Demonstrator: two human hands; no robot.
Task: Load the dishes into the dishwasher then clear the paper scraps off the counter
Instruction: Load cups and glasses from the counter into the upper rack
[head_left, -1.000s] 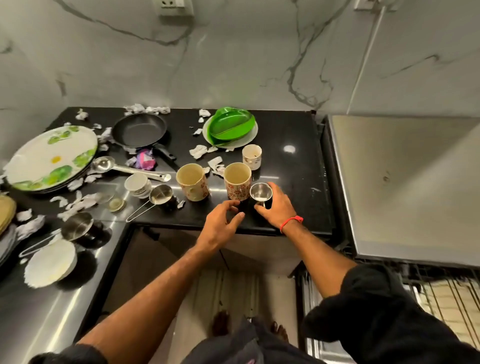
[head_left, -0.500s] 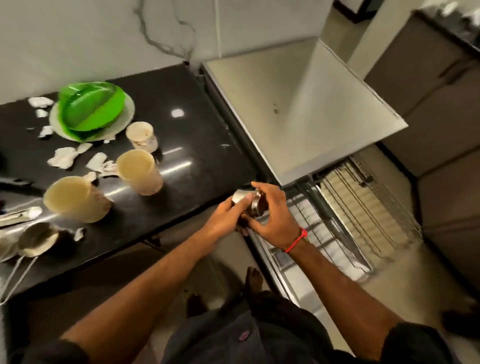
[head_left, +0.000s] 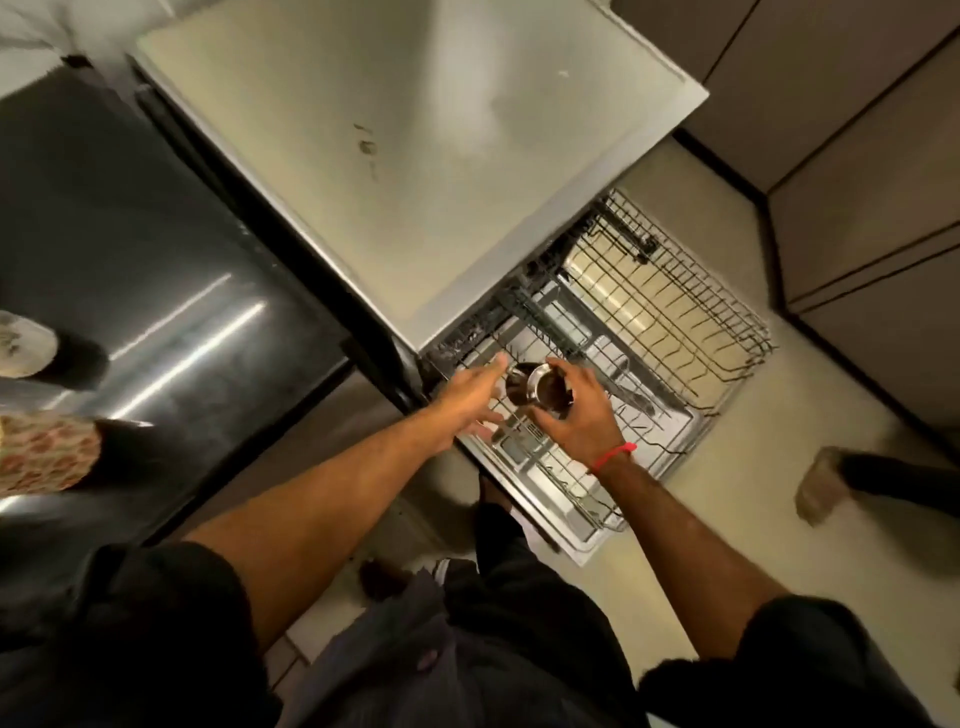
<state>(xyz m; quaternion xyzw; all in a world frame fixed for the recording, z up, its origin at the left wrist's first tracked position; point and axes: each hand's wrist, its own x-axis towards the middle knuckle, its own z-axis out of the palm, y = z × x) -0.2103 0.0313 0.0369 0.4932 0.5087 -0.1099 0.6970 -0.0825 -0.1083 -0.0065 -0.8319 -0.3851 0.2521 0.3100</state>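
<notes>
Now the right hand grips a steel cup; the left hand reaches flat-fingered.

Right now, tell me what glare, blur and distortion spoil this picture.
Head view: bright streaks of glare cross the dark counter; the patterned mug at the left edge is smeared by motion blur; the wide lens bends the dishwasher top and rack; the steel cup in the right hand is dim but readable, the left hand slightly soft.

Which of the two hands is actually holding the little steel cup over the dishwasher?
The right hand, the one with the red wrist thread, grips the steel cup. The left hand reaches out beside it with straight fingers, gripping nothing.
</notes>
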